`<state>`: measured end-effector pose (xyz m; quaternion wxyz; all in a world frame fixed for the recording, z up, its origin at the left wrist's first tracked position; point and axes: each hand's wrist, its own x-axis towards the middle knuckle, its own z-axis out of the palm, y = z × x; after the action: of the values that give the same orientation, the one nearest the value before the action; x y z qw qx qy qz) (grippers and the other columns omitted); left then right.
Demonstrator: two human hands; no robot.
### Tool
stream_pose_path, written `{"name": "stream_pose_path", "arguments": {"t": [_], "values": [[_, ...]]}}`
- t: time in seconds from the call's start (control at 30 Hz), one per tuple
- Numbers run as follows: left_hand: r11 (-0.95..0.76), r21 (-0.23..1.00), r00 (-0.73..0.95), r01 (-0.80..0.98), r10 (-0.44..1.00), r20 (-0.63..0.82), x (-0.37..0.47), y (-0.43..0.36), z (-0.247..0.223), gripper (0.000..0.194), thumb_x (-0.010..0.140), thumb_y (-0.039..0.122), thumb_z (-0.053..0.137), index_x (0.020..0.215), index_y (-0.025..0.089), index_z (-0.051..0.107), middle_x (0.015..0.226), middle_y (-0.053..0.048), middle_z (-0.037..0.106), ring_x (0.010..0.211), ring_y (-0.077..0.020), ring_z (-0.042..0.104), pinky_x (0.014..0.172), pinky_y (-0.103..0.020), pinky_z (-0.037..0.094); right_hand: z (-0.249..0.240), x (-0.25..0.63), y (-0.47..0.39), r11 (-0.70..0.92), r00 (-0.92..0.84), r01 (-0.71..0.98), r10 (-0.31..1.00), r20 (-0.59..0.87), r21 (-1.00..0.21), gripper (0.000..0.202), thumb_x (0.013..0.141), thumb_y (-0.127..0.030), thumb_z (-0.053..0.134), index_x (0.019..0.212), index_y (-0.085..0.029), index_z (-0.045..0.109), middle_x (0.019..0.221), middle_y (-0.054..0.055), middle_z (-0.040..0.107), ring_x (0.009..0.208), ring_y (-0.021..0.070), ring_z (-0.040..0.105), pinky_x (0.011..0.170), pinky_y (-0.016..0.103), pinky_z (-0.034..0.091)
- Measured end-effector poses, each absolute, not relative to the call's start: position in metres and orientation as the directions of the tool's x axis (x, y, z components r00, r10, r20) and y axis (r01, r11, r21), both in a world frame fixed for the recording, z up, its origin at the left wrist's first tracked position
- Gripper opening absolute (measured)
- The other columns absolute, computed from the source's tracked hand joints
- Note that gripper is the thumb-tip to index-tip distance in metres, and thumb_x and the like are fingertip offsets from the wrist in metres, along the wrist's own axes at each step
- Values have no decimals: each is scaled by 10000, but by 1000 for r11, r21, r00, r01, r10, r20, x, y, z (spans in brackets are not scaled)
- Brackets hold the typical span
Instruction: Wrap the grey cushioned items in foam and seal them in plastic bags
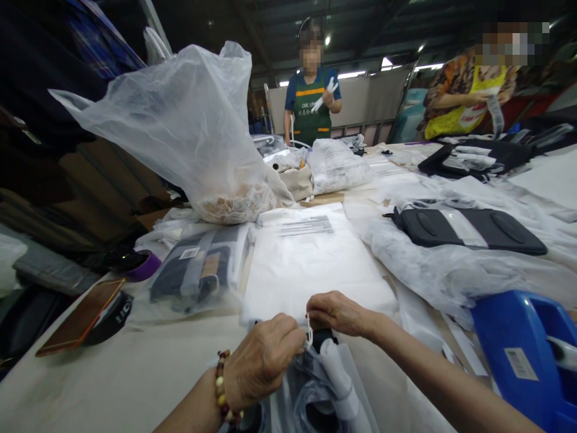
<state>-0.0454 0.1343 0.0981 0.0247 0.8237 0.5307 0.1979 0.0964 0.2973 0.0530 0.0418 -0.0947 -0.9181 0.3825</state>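
At the bottom centre lies a clear-wrapped dark item point(315, 400) with a rolled white strip on it. A thin white string point(309, 331) rises from its upper end between my hands. My left hand point(265, 355), with a beaded bracelet at the wrist, has its fingers closed on the string at the item's edge. My right hand point(336, 311) pinches the upper part of the string. Just beyond my hands is a flat stack of white plastic bags point(311, 264) with printed lines.
A bagged dark item point(193, 270), a phone point(81, 316) and purple tape point(144, 266) lie left. A large plastic bag point(193, 120) stands behind. Right are a black case point(509, 231) and blue container point(496, 343). Two people stand across the table.
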Motion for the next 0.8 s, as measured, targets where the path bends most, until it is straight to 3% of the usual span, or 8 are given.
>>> {"name": "stream_pose_path", "arguments": {"t": [0.2, 0.37, 0.53, 0.67, 0.8], "values": [[-428, 266, 342, 864, 886, 315, -48, 141, 89, 207, 906, 173, 357, 810, 146, 538, 725, -44, 550, 665, -155, 486, 564, -255, 386, 24, 91, 301, 517, -980, 195, 128, -151, -833, 157, 774, -235, 548, 785, -146, 677, 665, -7, 621, 614, 99, 534, 604, 193, 417], [-359, 339, 327, 870, 933, 150, -53, 150, 87, 254, 918, 228, 352, 796, 129, 551, 742, -68, 576, 697, -174, 499, 624, -282, 408, 3, 92, 307, 397, -965, 262, 98, -244, -880, 167, 712, -226, 550, 737, -137, 689, 641, -5, 620, 612, 110, 539, 606, 210, 432], [-292, 437, 301, 851, 952, 51, -56, 161, 86, 141, 873, 228, 487, 851, 129, 585, 789, -61, 616, 761, -160, 542, 707, -258, 433, 1, 90, 306, 367, -957, 290, 81, -280, -884, 168, 683, -246, 545, 668, -139, 673, 589, -18, 554, 564, 99, 468, 554, 210, 388], [-193, 541, 256, 818, 966, -42, -59, 174, 89, 68, 789, 187, 613, 828, 135, 629, 792, -44, 654, 768, -145, 580, 714, -221, 439, 5, 87, 306, 366, -938, 311, -29, -345, -877, 211, 670, -256, 522, 529, -120, 599, 479, -46, 400, 488, 72, 345, 459, 197, 297], [-31, 633, 91, 774, 994, -62, -77, 173, 102, 253, 714, 247, 686, 941, 153, 628, 946, -48, 666, 896, -159, 583, 793, -230, 429, 13, 88, 306, 362, -905, 315, -162, -392, -877, 193, 648, -228, 515, 538, -108, 617, 489, -48, 410, 502, 74, 359, 477, 203, 316]]}}
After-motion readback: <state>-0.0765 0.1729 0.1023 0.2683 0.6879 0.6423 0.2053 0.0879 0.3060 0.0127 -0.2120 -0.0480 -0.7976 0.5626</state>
